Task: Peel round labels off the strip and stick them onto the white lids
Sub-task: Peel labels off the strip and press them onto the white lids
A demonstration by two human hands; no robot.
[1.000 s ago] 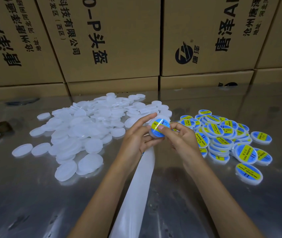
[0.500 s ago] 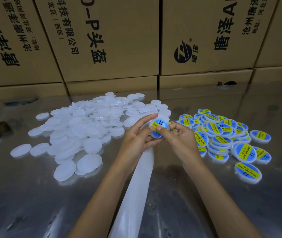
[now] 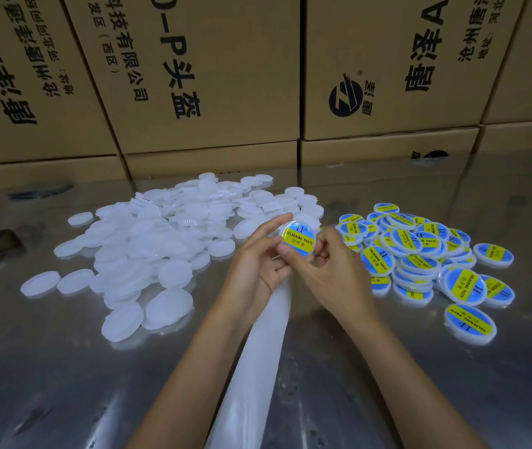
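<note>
Centrally, labelled lid (image 3: 297,242) in both grips, left hand (image 3: 259,265) and right hand (image 3: 329,270) pinching its rim.

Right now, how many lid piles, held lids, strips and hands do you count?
Plain white lid piles: 1
Labelled lid piles: 1
Held labelled lid: 1
Strip: 1
Hands: 2, left hand and right hand
Total: 6

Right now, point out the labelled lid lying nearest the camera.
The labelled lid lying alone at the near right edge of the labelled pile, below and apart from the others.
</note>
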